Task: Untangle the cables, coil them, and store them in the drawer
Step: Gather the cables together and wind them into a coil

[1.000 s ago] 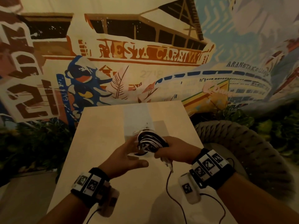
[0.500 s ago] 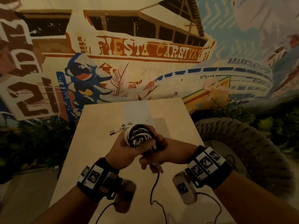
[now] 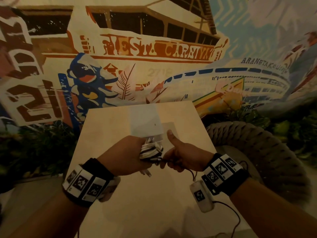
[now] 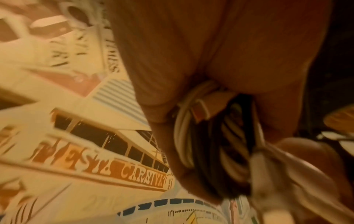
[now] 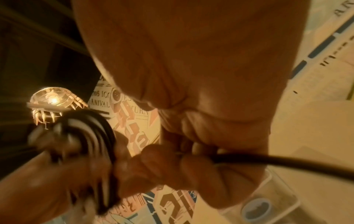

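Observation:
A coil of black and white cables (image 3: pixel 151 151) hangs above the pale table (image 3: pixel 106 131), held between both hands. My left hand (image 3: pixel 127 154) grips the coil from the left; in the left wrist view its fingers curl round the loops (image 4: pixel 216 145). My right hand (image 3: pixel 181 158) has its thumb raised and its fingers closed on a black cable end (image 3: pixel 163 161) at the coil's right side. In the right wrist view that black cable (image 5: pixel 287 162) runs out from under the curled fingers, with the coil (image 5: pixel 91 133) to the left. No drawer is in view.
A white sheet or box (image 3: pixel 145 122) lies on the table just beyond the hands. A large woven rope seat (image 3: pixel 257 152) stands right of the table. A painted mural wall (image 3: pixel 154 52) backs the table, with green plants (image 3: pixel 34 146) at its foot.
The left hand went from reaching with open fingers to gripping the coil. The coil has turned and sunk lower. The right hand shifted to the black cable end and raised its thumb.

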Available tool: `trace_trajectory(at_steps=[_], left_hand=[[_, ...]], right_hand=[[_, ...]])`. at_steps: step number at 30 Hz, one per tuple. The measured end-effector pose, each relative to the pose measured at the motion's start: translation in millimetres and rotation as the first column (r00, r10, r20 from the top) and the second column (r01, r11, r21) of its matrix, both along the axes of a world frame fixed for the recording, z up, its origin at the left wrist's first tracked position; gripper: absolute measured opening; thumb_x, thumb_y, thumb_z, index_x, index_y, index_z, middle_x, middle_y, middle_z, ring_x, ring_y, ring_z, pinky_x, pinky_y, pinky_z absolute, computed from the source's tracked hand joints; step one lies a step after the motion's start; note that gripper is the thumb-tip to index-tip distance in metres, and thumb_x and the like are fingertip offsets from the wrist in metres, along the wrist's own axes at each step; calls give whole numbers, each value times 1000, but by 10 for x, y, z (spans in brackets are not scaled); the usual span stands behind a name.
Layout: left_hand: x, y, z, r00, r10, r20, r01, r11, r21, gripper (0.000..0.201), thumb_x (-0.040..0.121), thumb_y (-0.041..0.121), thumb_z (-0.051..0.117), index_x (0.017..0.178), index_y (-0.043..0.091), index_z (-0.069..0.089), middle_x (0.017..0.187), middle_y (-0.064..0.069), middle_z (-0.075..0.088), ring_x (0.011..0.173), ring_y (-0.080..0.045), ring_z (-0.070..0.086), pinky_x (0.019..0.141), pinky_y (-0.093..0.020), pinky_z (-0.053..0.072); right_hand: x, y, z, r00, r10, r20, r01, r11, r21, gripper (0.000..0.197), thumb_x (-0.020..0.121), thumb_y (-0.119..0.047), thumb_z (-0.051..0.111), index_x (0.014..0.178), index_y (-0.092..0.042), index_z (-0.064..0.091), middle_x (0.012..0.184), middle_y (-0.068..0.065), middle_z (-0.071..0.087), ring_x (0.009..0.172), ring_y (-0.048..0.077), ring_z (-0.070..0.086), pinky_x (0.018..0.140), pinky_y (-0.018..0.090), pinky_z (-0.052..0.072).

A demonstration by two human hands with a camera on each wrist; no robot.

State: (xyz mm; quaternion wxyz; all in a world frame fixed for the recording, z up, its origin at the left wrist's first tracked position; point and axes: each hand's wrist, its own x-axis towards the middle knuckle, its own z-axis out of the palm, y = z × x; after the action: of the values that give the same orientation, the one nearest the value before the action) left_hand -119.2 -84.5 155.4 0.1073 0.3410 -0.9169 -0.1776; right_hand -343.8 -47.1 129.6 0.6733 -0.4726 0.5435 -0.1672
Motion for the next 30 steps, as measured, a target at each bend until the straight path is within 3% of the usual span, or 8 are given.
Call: trace_trajectory(at_steps=[4, 8, 11, 14, 19, 24, 26, 30], left_hand=[[-81, 59, -136, 984, -4, 177, 13, 999, -50, 18, 88, 36, 65, 106, 30, 66, 92, 9, 70, 80, -11, 64, 69, -15, 43], [-121, 87, -215, 970, 56, 235, -57, 998, -1, 16, 89, 33, 64, 105, 31, 65, 88, 11, 68, 73, -10, 60, 73, -29, 54], [-133, 114, -286, 948, 48, 313, -49, 999, -5, 18, 92, 30, 58, 108, 31, 65, 93, 9, 70, 83, -17, 66, 76, -34, 57], [-183, 123, -383, 913, 71, 402, -48, 997, -67, 23, 91, 48, 53, 96, 30, 67, 83, 9, 70, 70, -13, 66, 66, -34, 60], [-297, 148, -427, 885, 54, 462, -29, 998, -62, 22, 90, 44, 62, 102, 29, 73, 89, 7, 73, 79, -15, 69, 72, -31, 59], [-339, 147, -358, 849, 72, 523, -39, 997, -74, 16, 94, 32, 60, 98, 23, 73, 93, 2, 72, 88, -22, 68, 80, -32, 56], [-341, 142, -347, 839, 66, 540, -23, 996, -87, 15, 94, 28, 61, 97, 22, 74, 97, 3, 72, 94, -22, 68, 86, -33, 56], [-376, 164, -346, 819, 66, 569, -28, 997, -75, 15, 96, 25, 58, 90, 19, 70, 100, -1, 71, 98, -25, 66, 83, -31, 47]], right_hand=[[103, -20, -5, 996, -76, -43, 73, 995, -75, 100, 82, -90, 14, 87, -4, 65, 71, 11, 56, 60, 18, 41, 55, 28, 32], [140, 0, 9, 989, -41, -139, 22, 990, -138, 88, 85, -87, 26, 73, -9, 65, 62, 2, 56, 61, 16, 45, 60, 28, 34], [154, 42, 68, 948, 116, -295, -182, 961, -207, 49, 90, -71, 51, 72, -29, 68, 53, -16, 62, 61, 9, 52, 65, 24, 41], [186, 41, 104, 837, 314, -448, -443, 870, -218, 21, 83, -56, 74, 73, -38, 71, 62, -22, 67, 66, 2, 62, 70, 23, 49], [307, -42, 86, 743, 300, -598, -521, 821, -235, 27, 71, -44, 88, 79, -20, 78, 69, -3, 73, 59, 10, 65, 63, 27, 54], [398, -22, 178, 683, 156, -714, -527, 782, -333, 48, 67, -39, 91, 106, -18, 74, 99, -1, 74, 84, 16, 69, 70, 27, 53], [477, -1, 147, 630, 180, -756, -556, 783, -277, 50, 66, -45, 91, 108, -22, 75, 101, -2, 75, 88, 19, 70, 77, 32, 56], [586, -35, 19, 494, 161, -855, -562, 809, -172, 37, 72, -49, 85, 96, -21, 78, 91, 0, 75, 76, 20, 70, 70, 32, 55]])
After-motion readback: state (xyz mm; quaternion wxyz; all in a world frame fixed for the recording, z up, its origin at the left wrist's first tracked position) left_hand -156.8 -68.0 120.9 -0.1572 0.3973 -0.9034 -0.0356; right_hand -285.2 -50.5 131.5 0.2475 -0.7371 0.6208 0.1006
